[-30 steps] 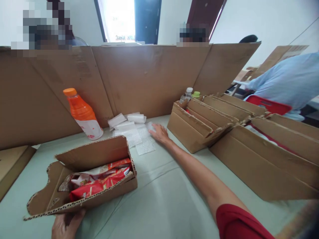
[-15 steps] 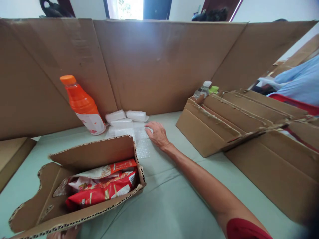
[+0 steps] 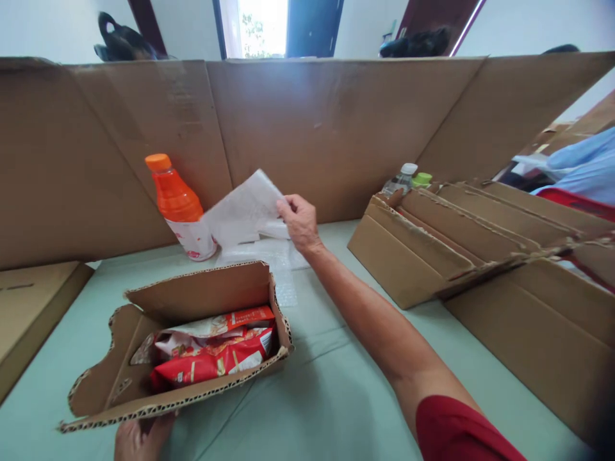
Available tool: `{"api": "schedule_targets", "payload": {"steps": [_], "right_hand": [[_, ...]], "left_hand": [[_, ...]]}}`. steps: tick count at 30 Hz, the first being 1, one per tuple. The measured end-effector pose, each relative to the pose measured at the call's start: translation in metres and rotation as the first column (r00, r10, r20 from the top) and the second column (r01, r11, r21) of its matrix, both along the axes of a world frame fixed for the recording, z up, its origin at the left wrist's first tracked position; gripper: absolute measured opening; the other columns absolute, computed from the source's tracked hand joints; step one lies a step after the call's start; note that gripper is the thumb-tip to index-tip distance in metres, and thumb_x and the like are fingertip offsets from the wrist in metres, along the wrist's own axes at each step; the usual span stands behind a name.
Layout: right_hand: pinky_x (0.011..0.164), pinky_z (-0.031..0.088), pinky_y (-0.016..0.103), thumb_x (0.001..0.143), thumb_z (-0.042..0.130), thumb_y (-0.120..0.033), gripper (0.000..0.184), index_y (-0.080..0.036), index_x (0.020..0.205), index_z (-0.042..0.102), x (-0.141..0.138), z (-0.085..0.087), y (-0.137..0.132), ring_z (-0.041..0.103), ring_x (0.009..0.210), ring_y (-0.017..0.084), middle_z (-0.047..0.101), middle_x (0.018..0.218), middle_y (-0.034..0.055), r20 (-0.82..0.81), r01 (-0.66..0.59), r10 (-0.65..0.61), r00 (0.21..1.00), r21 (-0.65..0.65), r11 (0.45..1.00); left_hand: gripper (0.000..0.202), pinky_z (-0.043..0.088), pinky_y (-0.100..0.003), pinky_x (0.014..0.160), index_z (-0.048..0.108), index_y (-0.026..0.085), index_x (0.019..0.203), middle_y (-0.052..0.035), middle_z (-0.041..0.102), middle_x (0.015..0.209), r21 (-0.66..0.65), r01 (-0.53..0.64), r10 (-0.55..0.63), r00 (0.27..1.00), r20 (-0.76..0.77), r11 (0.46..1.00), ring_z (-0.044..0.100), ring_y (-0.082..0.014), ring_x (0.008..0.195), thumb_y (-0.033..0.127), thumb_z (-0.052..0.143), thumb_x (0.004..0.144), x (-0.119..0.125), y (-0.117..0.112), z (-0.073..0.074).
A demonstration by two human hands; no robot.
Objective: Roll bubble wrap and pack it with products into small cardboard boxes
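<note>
Between the thumb and fingers of my right hand [image 3: 298, 224] is the edge of a translucent bubble wrap sheet [image 3: 243, 208], lifted and slanting up to the left. Below it, more bubble wrap [image 3: 281, 278] lies on the table, partly covered by the raised sheet. My left hand [image 3: 143, 438] is at the near side of an open cardboard box [image 3: 202, 278], its fingers closed against the lower wall and partly hidden by it. Inside that box lie red snack bags [image 3: 216, 365]. An orange bottle [image 3: 180, 205] with a white label stands behind the box, tilted in view.
A tall cardboard partition [image 3: 336, 128] runs along the back. At the right are a divided cardboard box [image 3: 408, 256], a clear bottle [image 3: 401, 179] and a green cap [image 3: 423, 179]. A flat carton [image 3: 43, 314] lies left. People's heads show beyond the partition.
My right hand has risen from the table, lifting a bubble wrap sheet from the pile. More of my left hand shows below the box. The whole view has shifted slightly.
</note>
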State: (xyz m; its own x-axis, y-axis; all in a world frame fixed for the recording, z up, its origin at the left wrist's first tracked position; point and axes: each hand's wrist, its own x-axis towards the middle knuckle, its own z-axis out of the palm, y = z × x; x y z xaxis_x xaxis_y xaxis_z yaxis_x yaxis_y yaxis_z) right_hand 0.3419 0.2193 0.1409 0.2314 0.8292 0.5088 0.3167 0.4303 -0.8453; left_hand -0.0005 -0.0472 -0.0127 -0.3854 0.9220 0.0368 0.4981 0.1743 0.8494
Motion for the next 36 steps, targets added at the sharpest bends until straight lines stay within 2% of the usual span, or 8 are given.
{"api": "schedule_targets", "payload": {"steps": [4, 8, 10, 14, 16, 19, 25, 36], "right_hand": [[0.051, 0.042, 0.02, 0.077, 0.074, -0.052, 0.037, -0.02, 0.089, 0.061, 0.047, 0.01, -0.05, 0.062, 0.061, 0.01, 0.064, 0.074, -0.0036, -0.4, -0.064, 0.02, 0.916, -0.097, 0.993], [0.049, 0.045, 0.018, 0.064, 0.085, -0.043, 0.04, -0.02, 0.083, 0.06, 0.078, -0.024, -0.145, 0.072, 0.07, 0.014, 0.068, 0.083, -0.0019, -0.524, -0.116, -0.093, 0.847, -0.354, 0.928], [0.049, 0.049, 0.02, 0.064, 0.085, -0.041, 0.036, -0.02, 0.085, 0.065, 0.085, -0.049, -0.203, 0.074, 0.075, 0.018, 0.072, 0.09, 0.003, -0.506, -0.19, -0.131, 0.853, -0.534, 0.824], [0.046, 0.049, 0.024, 0.073, 0.079, -0.057, 0.049, -0.016, 0.098, 0.071, 0.092, -0.074, -0.304, 0.073, 0.072, 0.022, 0.076, 0.09, 0.0128, -0.399, -0.339, -0.033, 0.916, -0.817, 0.466], [0.048, 0.048, 0.025, 0.076, 0.074, -0.061, 0.053, -0.015, 0.101, 0.073, 0.09, -0.071, -0.331, 0.073, 0.071, 0.021, 0.077, 0.09, 0.0136, -0.343, -0.346, 0.082, 0.936, -0.849, 0.4], [0.063, 0.054, 0.031, 0.083, 0.069, -0.059, 0.047, -0.018, 0.104, 0.073, 0.074, -0.056, -0.336, 0.073, 0.081, 0.022, 0.078, 0.096, 0.0123, -0.229, -0.305, 0.208, 0.951, -0.806, 0.507], [0.093, 0.054, 0.043, 0.085, 0.065, -0.041, 0.048, -0.023, 0.129, 0.063, 0.011, -0.052, -0.288, 0.065, 0.113, 0.027, 0.067, 0.132, 0.0122, 0.037, -0.237, 0.321, 0.946, -0.597, 0.767], [0.075, 0.055, 0.033, 0.094, 0.055, -0.042, 0.047, -0.022, 0.136, 0.054, -0.032, -0.072, -0.262, 0.064, 0.096, 0.022, 0.066, 0.124, 0.0101, 0.139, -0.219, 0.337, 0.931, -0.524, 0.823]], "left_hand": [[0.045, 0.053, -0.032, 0.065, 0.064, 0.021, 0.091, -0.0045, 0.071, 0.078, 0.036, 0.015, -0.022, 0.982, 0.188, 0.999, 0.067, -0.0259, 0.075, 0.062, 0.07, 0.074, 0.012, 0.001, 0.011], [0.046, 0.055, -0.033, 0.071, 0.06, 0.021, 0.093, -0.0034, 0.068, 0.08, 0.124, 0.007, -0.044, 0.954, 0.298, 0.992, 0.067, -0.0261, 0.08, 0.054, 0.078, 0.067, 0.018, 0.007, 0.021], [0.048, 0.056, -0.036, 0.072, 0.059, 0.021, 0.091, -0.0038, 0.067, 0.08, 0.143, 0.016, -0.062, 0.946, 0.318, 0.99, 0.067, -0.0271, 0.082, 0.052, 0.081, 0.061, 0.018, 0.01, 0.024], [0.048, 0.056, -0.04, 0.076, 0.058, 0.02, 0.087, -0.0053, 0.066, 0.081, 0.138, 0.025, -0.073, 0.933, 0.354, 0.99, 0.067, -0.0286, 0.083, 0.048, 0.082, 0.055, 0.017, 0.014, 0.028], [0.047, 0.056, -0.041, 0.078, 0.058, 0.021, 0.086, -0.0048, 0.065, 0.08, 0.143, 0.032, -0.082, 0.929, 0.362, 0.989, 0.066, -0.0292, 0.085, 0.047, 0.081, 0.056, 0.019, 0.015, 0.03], [0.048, 0.055, -0.042, 0.08, 0.057, 0.021, 0.089, -0.0042, 0.063, 0.08, 0.158, 0.024, -0.081, 0.927, 0.367, 0.987, 0.066, -0.0302, 0.088, 0.047, 0.081, 0.056, 0.021, 0.013, 0.032], [0.054, 0.052, -0.04, 0.085, 0.057, 0.021, 0.102, -0.0065, 0.064, 0.094, 0.194, 0.037, -0.104, 0.932, 0.348, 0.98, 0.064, -0.0302, 0.097, 0.045, 0.08, 0.059, 0.019, 0.008, 0.034], [0.039, 0.045, -0.033, 0.067, 0.062, 0.021, 0.097, -0.0011, 0.059, 0.088, 0.154, 0.042, -0.055, 0.995, 0.083, 0.987, 0.054, -0.0189, 0.073, 0.053, 0.068, 0.076, 0.019, 0.005, 0.029]]}}
